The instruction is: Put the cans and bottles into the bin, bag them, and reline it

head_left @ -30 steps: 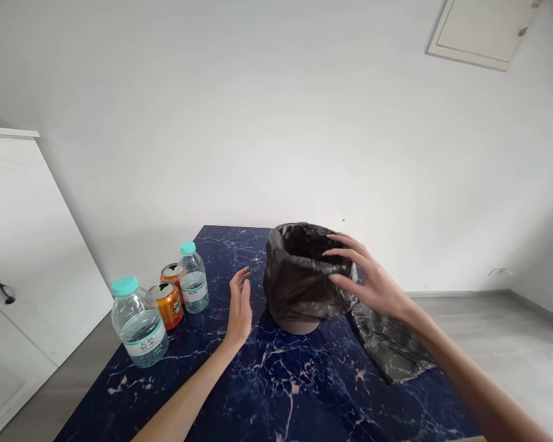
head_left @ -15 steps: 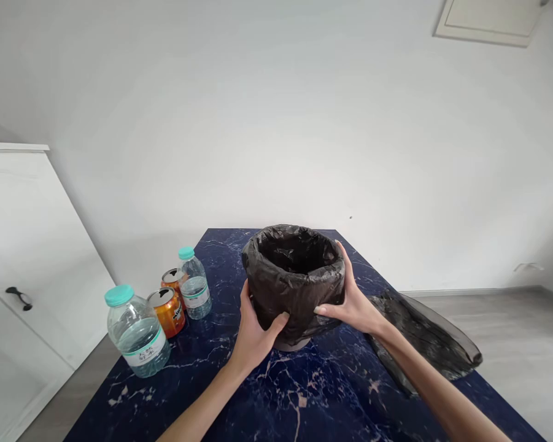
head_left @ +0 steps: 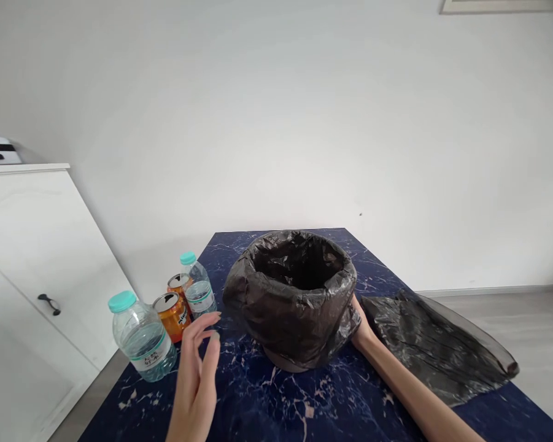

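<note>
Your left hand [head_left: 196, 371] is in the lower middle of the frame, left of centre, loosely curled with a gap between thumb and fingers, holding nothing and apart from the bin. Your right hand [head_left: 361, 331] is at the bin's right side, by the hanging edge of the black bag [head_left: 285, 313]; its fingers are hidden, so you cannot tell whether they grip. The bin [head_left: 288, 364] sits at the centre of the frame, mouth up, with the bag lining it and folded over the rim; only a strip of its base shows. The bag bulges at the left and hangs loose at the right. To settle it well, you would probably do best to steady the bin with one palm, smooth the fold downward with the other, and use flat fingers, since the film looks thin. A loose bag [head_left: 433, 353] lies on the table [head_left: 269, 414] at the lower right. Two bottles [head_left: 142, 344] and two cans [head_left: 172, 316] stand left of centre; mind them with your left elbow.
</note>
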Demonstrator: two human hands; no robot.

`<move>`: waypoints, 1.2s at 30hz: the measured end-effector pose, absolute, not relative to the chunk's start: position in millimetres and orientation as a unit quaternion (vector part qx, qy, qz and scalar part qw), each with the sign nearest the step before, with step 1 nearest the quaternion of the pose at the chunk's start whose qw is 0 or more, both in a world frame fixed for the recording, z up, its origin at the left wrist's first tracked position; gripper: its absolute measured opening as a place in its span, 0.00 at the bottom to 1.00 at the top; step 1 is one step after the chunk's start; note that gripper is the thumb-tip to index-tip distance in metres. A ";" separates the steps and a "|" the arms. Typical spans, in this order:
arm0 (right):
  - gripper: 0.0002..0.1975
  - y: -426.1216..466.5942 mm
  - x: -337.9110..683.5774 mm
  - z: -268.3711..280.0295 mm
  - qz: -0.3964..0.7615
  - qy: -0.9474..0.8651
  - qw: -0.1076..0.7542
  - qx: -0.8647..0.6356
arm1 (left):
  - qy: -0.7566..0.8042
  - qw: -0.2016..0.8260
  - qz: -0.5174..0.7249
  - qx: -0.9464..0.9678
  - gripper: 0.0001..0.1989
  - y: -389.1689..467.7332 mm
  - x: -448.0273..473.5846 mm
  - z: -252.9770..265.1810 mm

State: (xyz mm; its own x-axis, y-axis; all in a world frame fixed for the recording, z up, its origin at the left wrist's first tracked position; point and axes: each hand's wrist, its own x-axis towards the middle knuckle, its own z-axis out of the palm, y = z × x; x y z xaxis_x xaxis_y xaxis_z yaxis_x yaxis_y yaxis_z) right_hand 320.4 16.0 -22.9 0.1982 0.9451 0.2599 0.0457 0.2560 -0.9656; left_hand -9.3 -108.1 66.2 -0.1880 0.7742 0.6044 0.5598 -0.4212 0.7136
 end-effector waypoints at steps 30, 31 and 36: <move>0.30 17.1 323.3 -41.6 0.487 -0.431 0.637 -0.413 | 0.703 0.150 0.538 0.440 0.27 -80.1 -113.9 143.9; 0.30 17.4 323.7 -41.4 0.485 -0.432 0.637 -0.416 | 0.699 0.152 0.557 0.423 0.26 -79.9 -113.6 138.5; 0.32 17.6 324.8 -39.6 0.478 -0.438 0.633 -0.424 | 0.696 0.115 0.588 0.396 0.23 -82.8 -113.5 124.2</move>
